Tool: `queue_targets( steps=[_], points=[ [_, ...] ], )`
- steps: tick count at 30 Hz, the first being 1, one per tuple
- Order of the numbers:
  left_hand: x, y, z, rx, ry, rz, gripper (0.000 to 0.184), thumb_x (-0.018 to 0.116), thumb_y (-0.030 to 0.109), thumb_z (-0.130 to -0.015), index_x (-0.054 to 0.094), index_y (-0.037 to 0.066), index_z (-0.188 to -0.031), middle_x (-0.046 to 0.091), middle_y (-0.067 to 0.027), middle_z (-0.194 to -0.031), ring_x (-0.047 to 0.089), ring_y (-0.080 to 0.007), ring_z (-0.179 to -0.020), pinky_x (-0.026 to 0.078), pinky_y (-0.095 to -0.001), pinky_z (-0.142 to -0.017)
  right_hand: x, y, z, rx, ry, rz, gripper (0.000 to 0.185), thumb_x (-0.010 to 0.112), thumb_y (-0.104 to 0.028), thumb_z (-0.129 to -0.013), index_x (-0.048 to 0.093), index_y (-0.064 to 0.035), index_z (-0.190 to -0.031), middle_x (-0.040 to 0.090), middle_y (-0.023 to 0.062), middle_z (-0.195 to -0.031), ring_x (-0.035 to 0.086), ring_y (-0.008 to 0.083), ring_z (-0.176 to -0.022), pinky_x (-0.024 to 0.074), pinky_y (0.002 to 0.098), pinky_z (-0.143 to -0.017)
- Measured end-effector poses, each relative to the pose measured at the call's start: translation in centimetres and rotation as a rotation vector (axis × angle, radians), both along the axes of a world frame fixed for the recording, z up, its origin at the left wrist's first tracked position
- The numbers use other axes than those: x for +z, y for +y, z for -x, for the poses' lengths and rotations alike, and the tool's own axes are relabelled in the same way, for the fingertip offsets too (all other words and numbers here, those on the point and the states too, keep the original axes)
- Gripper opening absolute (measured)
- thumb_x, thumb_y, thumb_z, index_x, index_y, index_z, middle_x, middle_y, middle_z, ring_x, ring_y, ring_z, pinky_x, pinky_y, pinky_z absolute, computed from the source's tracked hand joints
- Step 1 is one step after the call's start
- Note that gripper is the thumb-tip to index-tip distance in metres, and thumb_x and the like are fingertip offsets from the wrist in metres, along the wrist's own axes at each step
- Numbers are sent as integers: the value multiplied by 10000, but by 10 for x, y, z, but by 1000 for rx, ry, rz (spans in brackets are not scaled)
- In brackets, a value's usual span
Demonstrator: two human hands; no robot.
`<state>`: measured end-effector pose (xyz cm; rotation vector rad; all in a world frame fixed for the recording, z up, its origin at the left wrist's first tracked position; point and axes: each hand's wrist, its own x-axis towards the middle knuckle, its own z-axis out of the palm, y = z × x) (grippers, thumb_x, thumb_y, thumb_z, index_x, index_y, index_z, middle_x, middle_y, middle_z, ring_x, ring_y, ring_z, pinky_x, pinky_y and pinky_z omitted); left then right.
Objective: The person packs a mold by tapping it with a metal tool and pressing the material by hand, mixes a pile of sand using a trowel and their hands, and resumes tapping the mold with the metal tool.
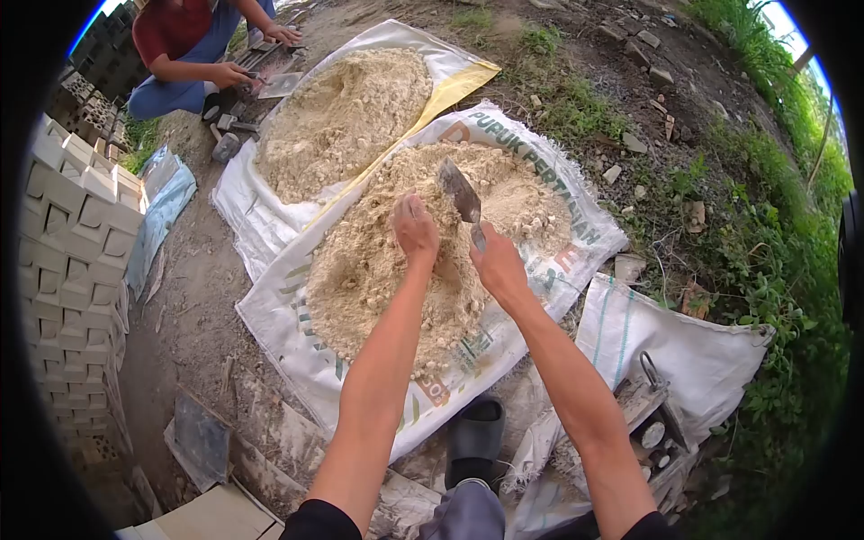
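In my right hand [500,263] is a trowel [462,193], gripped by its handle, its blade pointing up and away over a pile of pale sandy material [369,256]. My left hand [416,229] is at the middle of that pile, back of the hand upward and fingers drawn together. What it holds, if anything, is hidden. Under the pile lies a white printed sack [270,301], spread flat. Powder and small lumps make up the heap, with a finer patch to the right of the trowel.
A second pile [346,117] lies on another sack [236,202] behind. Beyond it a person [184,54] crouches, hands near some tools. Stacked blocks [76,270] line the left. At lower right are a white sack [661,337] and a metal-and-wood mould-like device [655,418]. Weeds grow at right.
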<state>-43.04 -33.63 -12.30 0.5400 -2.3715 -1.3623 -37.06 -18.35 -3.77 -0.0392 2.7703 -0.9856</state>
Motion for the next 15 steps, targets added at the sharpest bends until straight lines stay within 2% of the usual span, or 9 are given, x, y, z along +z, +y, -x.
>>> queue_targets(
  steps=[3,5,6,7,9,10,11,13,15],
  points=[
    [0,2,0,-20,-3,-11,515,266,385,-1025,540,48,-1302,514,-175,-1346,435,-337,-1274,270,-416,-1115,-17,-5,3,-28,-53,82,397,628,-182,-851,506,-11,-1188,625,292,-1014,607,455,-964,495,498,-823],
    [2,2,-1,-31,-23,-37,515,263,382,-1027,546,46,-1296,514,-179,-1348,441,-336,-1271,281,-405,-1108,-42,-11,6,93,-87,144,462,621,-211,-846,497,18,-1227,628,317,-935,592,481,-906,476,507,-790],
    [5,3,-3,-35,-42,-71,515,261,378,-1028,552,43,-1291,514,-183,-1349,447,-334,-1269,293,-394,-1102,-47,-11,6,114,11,164,493,637,-239,-847,493,34,-1232,645,288,-884,629,421,-797,500,464,-722],
    [9,4,-4,-38,-42,-68,515,261,378,-1028,552,43,-1291,514,-183,-1349,447,-334,-1269,293,-394,-1102,-51,-6,7,111,12,166,493,637,-239,-847,493,34,-1232,645,288,-884,629,421,-797,500,464,-722],
    [13,5,-8,-70,14,-129,511,259,368,-1033,557,42,-1289,534,-179,-1324,461,-333,-1253,323,-384,-1086,-52,2,7,102,-126,286,485,648,-261,-866,502,23,-1231,637,190,-763,602,272,-613,494,391,-565],
    [13,5,-9,-69,19,-126,511,259,368,-1033,557,42,-1289,534,-179,-1324,461,-333,-1253,323,-384,-1086,-48,3,7,104,-121,288,485,648,-261,-866,502,23,-1231,637,190,-763,602,272,-613,494,391,-565],
    [14,7,-12,-88,36,-57,510,261,367,-1034,558,42,-1291,540,-173,-1318,468,-329,-1246,334,-382,-1077,-44,5,3,108,-210,317,509,647,-272,-853,513,17,-1250,632,229,-936,600,339,-837,484,409,-739],
    [10,16,-20,-127,55,3,509,262,366,-1036,558,41,-1292,547,-167,-1312,475,-325,-1238,345,-380,-1069,-41,12,-11,92,-294,339,534,645,-284,-840,523,10,-1269,627,268,-1108,598,406,-1061,475,427,-912],
    [15,20,-27,-74,78,3,505,259,357,-1038,578,40,-1267,562,-156,-1289,484,-319,-1224,360,-380,-1056,-29,12,-25,86,-282,419,494,627,-281,-849,533,5,-1241,645,241,-1026,625,358,-935,488,411,-820]
  ],
)
